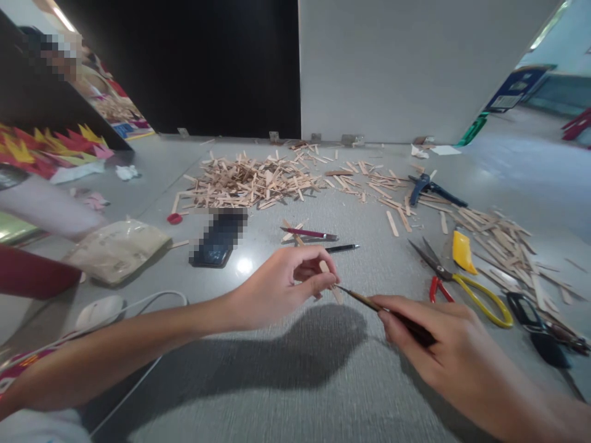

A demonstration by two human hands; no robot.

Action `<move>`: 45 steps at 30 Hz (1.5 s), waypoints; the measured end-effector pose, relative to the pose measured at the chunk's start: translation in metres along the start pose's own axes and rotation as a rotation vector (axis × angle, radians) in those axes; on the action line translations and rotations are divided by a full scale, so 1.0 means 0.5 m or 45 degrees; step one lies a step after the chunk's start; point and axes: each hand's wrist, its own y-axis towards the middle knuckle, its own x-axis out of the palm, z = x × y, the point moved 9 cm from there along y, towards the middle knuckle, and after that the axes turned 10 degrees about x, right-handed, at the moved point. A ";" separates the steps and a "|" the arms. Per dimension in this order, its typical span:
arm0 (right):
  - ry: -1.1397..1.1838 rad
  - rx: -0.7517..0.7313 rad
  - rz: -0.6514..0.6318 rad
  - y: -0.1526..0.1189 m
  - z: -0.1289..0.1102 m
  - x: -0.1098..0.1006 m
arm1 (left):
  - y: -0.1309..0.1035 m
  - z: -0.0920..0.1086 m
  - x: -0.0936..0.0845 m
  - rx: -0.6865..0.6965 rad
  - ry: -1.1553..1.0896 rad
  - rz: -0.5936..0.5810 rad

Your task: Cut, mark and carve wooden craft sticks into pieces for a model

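Note:
My left hand (281,286) is closed in a pinch around a small piece of wooden craft stick (324,268), held above the grey table. My right hand (438,344) grips a slim tool with a brown handle (364,299). Its thin dark tip points left and meets the stick near my left fingertips; whether it is a brush or a pick I cannot tell. Just beyond my left hand lie a dark red pen-like tool (311,233), a black pen (342,248) and a few loose sticks.
Behind stands a big pile of wooden sticks (249,181). To the left are a phone (219,240), a plastic packet (120,249) and a white cable. Yellow-handled scissors (462,280), a yellow cutter (463,251), blue pliers (420,187) and more sticks lie right. Panels (415,67) rise behind.

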 end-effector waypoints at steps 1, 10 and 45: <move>-0.003 0.009 0.001 0.001 0.002 0.000 | -0.001 -0.010 0.006 -0.029 -0.094 0.006; 0.018 0.061 0.004 0.006 0.009 0.000 | -0.011 -0.047 0.032 -0.111 -0.491 0.064; -0.586 -0.424 0.241 -0.060 -0.061 0.029 | -0.034 -0.024 0.027 0.073 -0.156 0.193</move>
